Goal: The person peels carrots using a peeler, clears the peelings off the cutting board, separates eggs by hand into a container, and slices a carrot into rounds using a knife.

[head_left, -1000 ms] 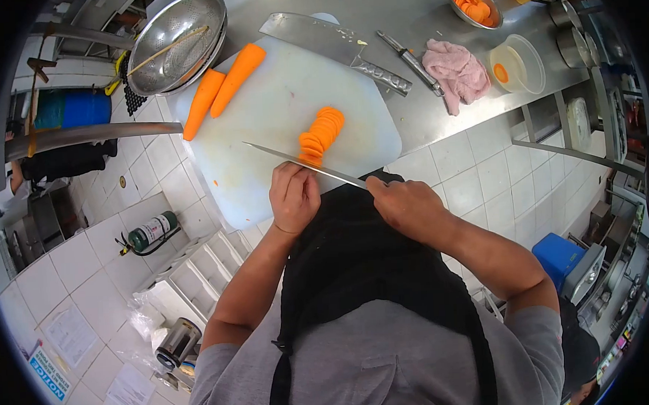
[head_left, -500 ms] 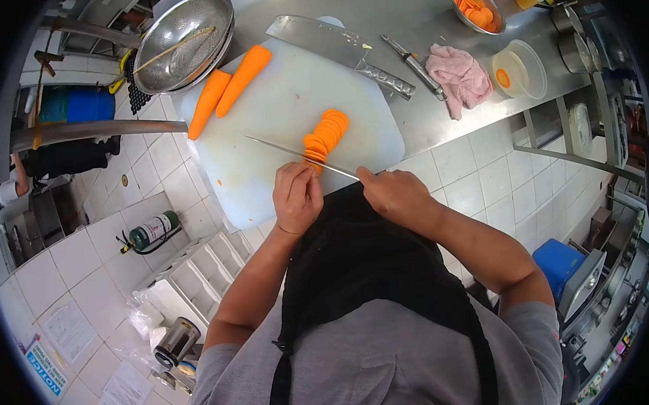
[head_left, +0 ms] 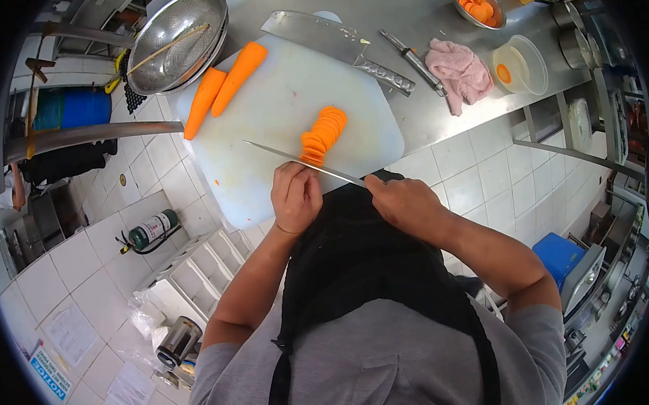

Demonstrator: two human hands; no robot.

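My right hand (head_left: 404, 205) is closed round the handle of a long thin knife (head_left: 282, 154), whose blade points left across the near part of the white cutting board (head_left: 266, 183). Curled fingers of my left hand (head_left: 297, 196) press on the near end of a carrot, mostly hidden beneath them and right against the blade. Beyond the blade, a leaning row of carrot slices (head_left: 325, 132) stretches away from me. Two peeled whole carrots (head_left: 238, 77) lie at the board's far left. A wide cleaver (head_left: 317, 35) rests across the board's far edge.
Steel colanders (head_left: 180, 42) with a stick inside stand at far left. To the right on the steel counter (head_left: 408, 134) are a peeler (head_left: 412, 62), a pink cloth (head_left: 459, 73), a clear tub (head_left: 519, 65) and a bowl of carrot slices (head_left: 478, 4). Another person is at far left.
My right hand and the knife have shifted slightly right and toward me. My left hand stays on the carrot's end. The view has moved a little.
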